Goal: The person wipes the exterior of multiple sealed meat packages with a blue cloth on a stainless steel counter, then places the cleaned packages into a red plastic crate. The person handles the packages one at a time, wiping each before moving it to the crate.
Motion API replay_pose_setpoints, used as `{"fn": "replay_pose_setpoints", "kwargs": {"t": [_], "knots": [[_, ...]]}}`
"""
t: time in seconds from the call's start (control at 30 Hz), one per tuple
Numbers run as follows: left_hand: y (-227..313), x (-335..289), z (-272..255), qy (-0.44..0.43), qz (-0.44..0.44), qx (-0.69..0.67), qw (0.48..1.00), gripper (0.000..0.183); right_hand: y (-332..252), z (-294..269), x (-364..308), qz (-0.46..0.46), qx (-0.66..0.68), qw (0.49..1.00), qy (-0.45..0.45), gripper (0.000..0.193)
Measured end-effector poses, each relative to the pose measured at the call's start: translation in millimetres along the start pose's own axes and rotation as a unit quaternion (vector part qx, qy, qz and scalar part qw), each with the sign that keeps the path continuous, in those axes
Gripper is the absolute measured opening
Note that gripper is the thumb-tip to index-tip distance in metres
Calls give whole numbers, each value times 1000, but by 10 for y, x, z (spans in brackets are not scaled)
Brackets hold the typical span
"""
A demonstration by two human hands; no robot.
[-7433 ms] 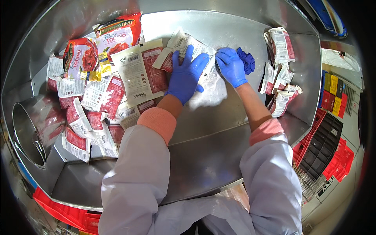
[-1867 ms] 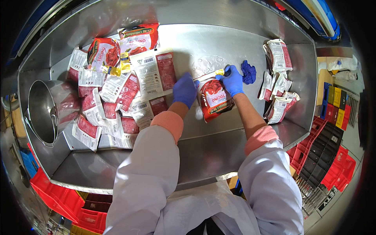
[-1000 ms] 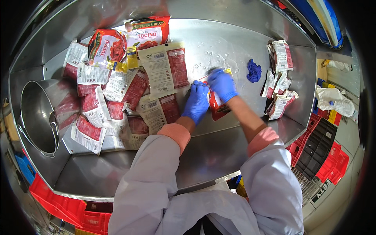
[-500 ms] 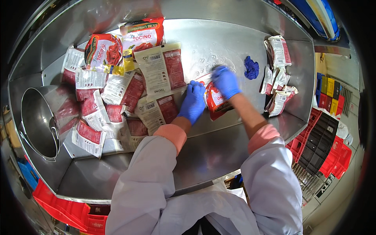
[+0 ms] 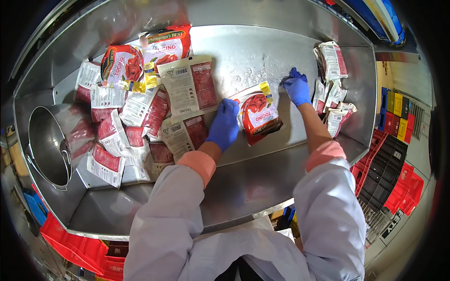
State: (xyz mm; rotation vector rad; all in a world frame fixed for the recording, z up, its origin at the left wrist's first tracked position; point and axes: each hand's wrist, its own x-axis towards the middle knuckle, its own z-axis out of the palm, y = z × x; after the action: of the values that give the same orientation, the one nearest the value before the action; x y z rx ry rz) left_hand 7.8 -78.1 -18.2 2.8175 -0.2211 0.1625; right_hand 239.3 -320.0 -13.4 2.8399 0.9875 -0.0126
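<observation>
A red and white meat packet with a yellow corner lies face up on the steel floor of the basin, its print upside down to me. My left hand, in a blue glove, is closed at the packet's left edge, fingertips on its upper left corner. My right hand, also gloved, is closed over a crumpled dark blue cloth to the right of the packet. Most of the cloth is hidden under the fingers. Left of my left hand lies a larger packet, back side up.
Several packets overlap on the left side, beside a tipped steel pot. More packets stand against the right wall of the steel basin. Water drops lie behind the packet. Red and black crates sit outside, right.
My right hand has moved right, from over the packet to the dark blue cloth. The packet's front now shows. My left hand has shifted slightly left and stays at the packet's edge.
</observation>
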Motion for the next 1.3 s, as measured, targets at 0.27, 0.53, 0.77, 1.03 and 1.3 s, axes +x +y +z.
{"fn": "replay_pose_setpoints", "kwargs": {"t": [0.27,0.53,0.77,1.03,1.3], "knots": [[-85,701,-14,32,-124,-170,977,27,-1005,-211,-381,280,518,769,-249,33],[-376,716,17,-139,-152,-413,887,33,-680,-668,-321,188,621,725,-231,24],[-292,675,-112,-84,-193,-462,861,26,-394,-951,-341,238,730,613,-186,22],[-555,401,139,5,-351,-408,843,27,-383,-1115,-204,175,598,779,-71,15],[-241,586,91,-106,-436,-505,737,38,-1502,-642,-366,-44,240,957,-159,29]]}}
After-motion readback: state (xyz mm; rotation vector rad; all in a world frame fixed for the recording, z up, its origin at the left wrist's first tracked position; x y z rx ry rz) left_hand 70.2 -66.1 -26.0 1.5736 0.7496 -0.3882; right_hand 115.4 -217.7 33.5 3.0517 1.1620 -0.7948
